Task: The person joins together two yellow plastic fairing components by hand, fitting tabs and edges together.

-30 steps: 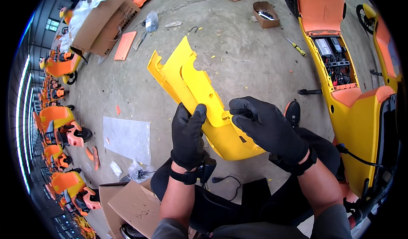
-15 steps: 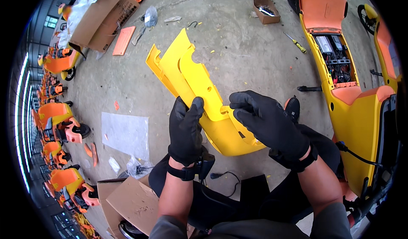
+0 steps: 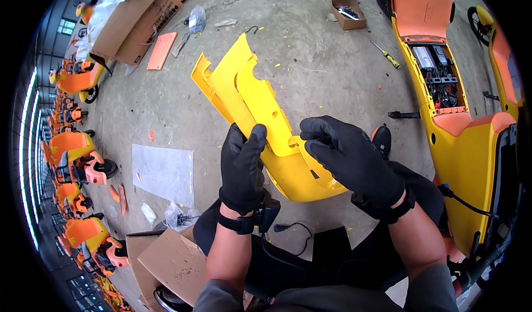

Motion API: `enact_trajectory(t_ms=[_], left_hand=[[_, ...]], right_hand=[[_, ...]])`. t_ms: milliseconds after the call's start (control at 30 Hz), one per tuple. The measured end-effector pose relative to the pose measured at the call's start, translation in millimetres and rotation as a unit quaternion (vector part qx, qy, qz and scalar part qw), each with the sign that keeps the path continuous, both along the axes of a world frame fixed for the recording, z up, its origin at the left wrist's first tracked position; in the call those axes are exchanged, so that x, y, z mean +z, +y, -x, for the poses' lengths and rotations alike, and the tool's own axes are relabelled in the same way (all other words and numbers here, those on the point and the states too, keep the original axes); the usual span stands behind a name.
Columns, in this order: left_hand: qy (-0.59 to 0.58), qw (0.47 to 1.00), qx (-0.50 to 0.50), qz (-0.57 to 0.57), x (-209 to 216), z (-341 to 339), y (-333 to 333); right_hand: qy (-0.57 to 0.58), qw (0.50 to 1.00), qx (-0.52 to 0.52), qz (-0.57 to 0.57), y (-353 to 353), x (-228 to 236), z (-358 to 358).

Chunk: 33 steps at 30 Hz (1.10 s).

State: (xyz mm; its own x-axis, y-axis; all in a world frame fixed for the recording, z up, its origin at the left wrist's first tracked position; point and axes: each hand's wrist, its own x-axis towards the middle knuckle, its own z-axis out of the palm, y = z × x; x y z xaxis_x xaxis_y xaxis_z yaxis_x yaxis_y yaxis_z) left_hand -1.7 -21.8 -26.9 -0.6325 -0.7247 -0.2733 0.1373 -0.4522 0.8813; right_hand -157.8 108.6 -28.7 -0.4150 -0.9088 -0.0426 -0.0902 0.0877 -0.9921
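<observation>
A curved yellow plastic body panel point(image 3: 252, 104) is held up in front of me, its narrow end pointing away and its broad rounded end near my lap. My left hand point(image 3: 242, 165), in a black glove, grips the panel's left edge, with the thumb on top and the fingers partly behind. Over the right side of the panel hovers my right hand point(image 3: 346, 157), also gloved. Its fingers are curled toward the thumb, and whatever they pinch, if anything, is hidden. The panel shows a small hole and a slot along its surface.
A yellow and orange scooter point(image 3: 460, 168) with an exposed wiring bay stands at right. A screwdriver point(image 3: 386, 55) and a small box of parts point(image 3: 348, 14) lie on the floor. At lower left is an open cardboard box point(image 3: 172, 262); more scooters point(image 3: 75, 157) line the left side.
The panel's far end has risen slightly away from me. Both hands stay nearly in place, the left still gripping and the right still curled above the panel.
</observation>
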Motion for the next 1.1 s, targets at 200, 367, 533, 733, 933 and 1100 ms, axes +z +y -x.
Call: enact_trajectory(t_ms=[200, 367, 533, 733, 933, 1100], left_hand=[[-0.003, 1.000, -0.011, 0.017, -3, -1, -1], [0.005, 1.000, -0.013, 0.016, -1, 0, 1], [0.007, 1.000, -0.010, 0.015, 0, 0, 1], [0.010, 1.000, 0.005, -0.008, 3, 1, 2], [-0.008, 1.000, 0.005, -0.027, 2, 1, 2], [0.003, 1.000, 0.006, -0.029, -1, 4, 5]], right_hand=[[-0.046, 0.996, 0.039, -0.071, 0, 11, 3], [-0.032, 0.995, 0.036, -0.087, 0, 11, 2], [0.026, 0.999, 0.001, -0.019, 0, -1, -5], [0.076, 0.997, 0.013, -0.023, 0, -4, -11], [0.153, 0.988, 0.009, -0.018, 3, -14, -17], [0.177, 0.984, 0.020, -0.010, 3, -20, -29]])
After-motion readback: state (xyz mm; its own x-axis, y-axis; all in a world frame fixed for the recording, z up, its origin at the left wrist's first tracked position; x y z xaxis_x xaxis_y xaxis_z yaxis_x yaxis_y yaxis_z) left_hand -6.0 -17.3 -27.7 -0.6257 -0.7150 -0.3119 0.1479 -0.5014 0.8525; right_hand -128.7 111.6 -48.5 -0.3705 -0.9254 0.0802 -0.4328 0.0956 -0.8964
